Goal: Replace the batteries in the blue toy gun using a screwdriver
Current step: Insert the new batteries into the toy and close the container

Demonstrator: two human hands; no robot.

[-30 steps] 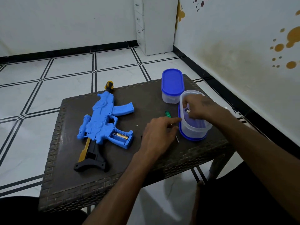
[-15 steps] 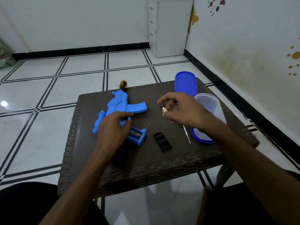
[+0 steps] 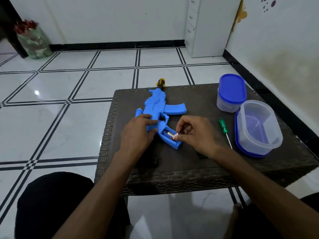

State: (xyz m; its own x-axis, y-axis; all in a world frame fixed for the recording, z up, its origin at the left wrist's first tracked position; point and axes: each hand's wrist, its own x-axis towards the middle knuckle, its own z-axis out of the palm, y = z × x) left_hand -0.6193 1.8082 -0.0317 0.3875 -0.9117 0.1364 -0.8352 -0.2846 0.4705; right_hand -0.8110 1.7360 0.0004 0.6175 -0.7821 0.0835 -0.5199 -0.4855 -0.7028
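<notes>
A green screwdriver [image 3: 224, 129] lies between the right hand [image 3: 195, 135] and an open tub [image 3: 259, 128]. The blue gun [image 3: 160, 109] lies on the table [image 3: 198, 169], grip compartment open, one battery inside. Left hand [image 3: 138, 133] presses it flat-fingered; the right pinches a battery [image 3: 175, 135] over the compartment.

Setting: domestic room, home interior. Indicators: glossy white floor tiles [image 3: 60, 121] with black inlay lines; black skirting [image 3: 117, 46]; white drawer cabinet [image 3: 207, 26] in corner; painted wall decals [image 3: 241, 15]; flower vase [image 3: 33, 40] on floor; low dark wicker table [image 3: 198, 176]; plastic food containers [image 3: 231, 94].
</notes>
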